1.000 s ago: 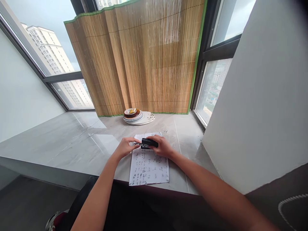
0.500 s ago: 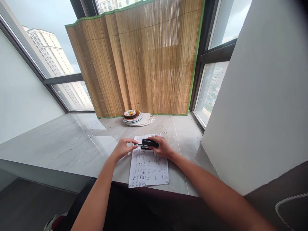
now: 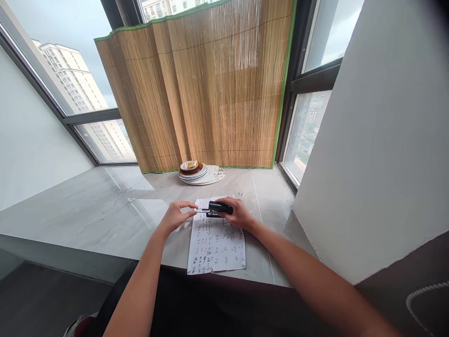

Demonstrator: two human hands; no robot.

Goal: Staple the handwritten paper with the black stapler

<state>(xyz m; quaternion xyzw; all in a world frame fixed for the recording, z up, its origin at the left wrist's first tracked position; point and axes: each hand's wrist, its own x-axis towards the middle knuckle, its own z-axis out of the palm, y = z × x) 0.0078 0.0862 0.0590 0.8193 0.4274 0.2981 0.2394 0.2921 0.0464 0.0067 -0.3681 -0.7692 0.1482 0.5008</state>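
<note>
A black stapler [image 3: 219, 207] is gripped by my right hand [image 3: 240, 214], its front end pointing left. A thin silvery metal tray [image 3: 203, 210] sticks out of that front end. The thumb and fingertips of my left hand [image 3: 176, 217] pinch the tray's outer tip. Both hands hold the stapler above the upper part of a handwritten paper sheet [image 3: 218, 256], which lies flat near the ledge's front edge. My right fingers and palm hide the stapler's rear end.
Behind the sheet, a stack of small plates [image 3: 192, 171] rests partly on a white oval platter [image 3: 213, 174]. The pale tiled ledge [image 3: 105, 215] ends at a bamboo blind [image 3: 210, 93]. Tiny scraps [image 3: 241, 194] lie beyond the paper, and a white wall [image 3: 368, 154] stands at right.
My left hand has shifted slightly left, and more of the metal tray now shows outside the stapler. The right hand, stapler and paper stay nearly in place.
</note>
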